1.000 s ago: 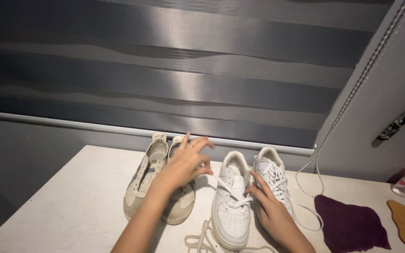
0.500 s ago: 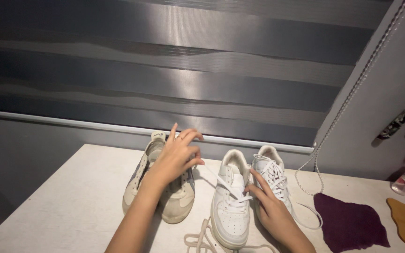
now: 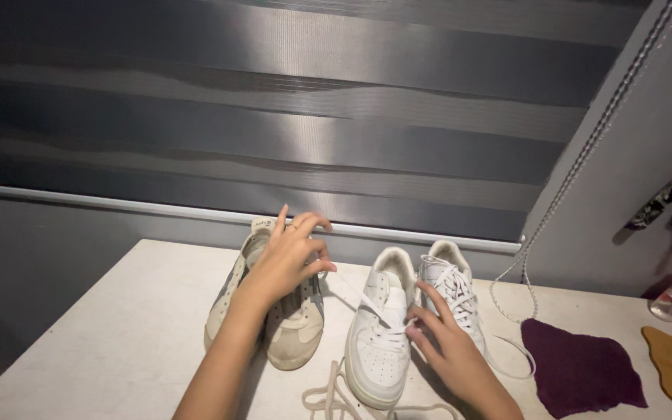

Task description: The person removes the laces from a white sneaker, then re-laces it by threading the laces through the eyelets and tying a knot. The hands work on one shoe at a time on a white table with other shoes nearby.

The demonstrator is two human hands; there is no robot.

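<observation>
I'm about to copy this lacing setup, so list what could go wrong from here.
The left hand pulls the white lace taut from the white leather sneaker; the lace might slip out of an eyelet. The right hand only lightly steadies that sneaker, so it could tip. The loose beige lace near the table's front could snag.

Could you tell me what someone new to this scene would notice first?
Two pairs of sneakers stand on the white table: a beige pair on the left, a white pair on the right. The left hand pulls a white lace taut; the right hand rests on the white pair's laces.
</observation>
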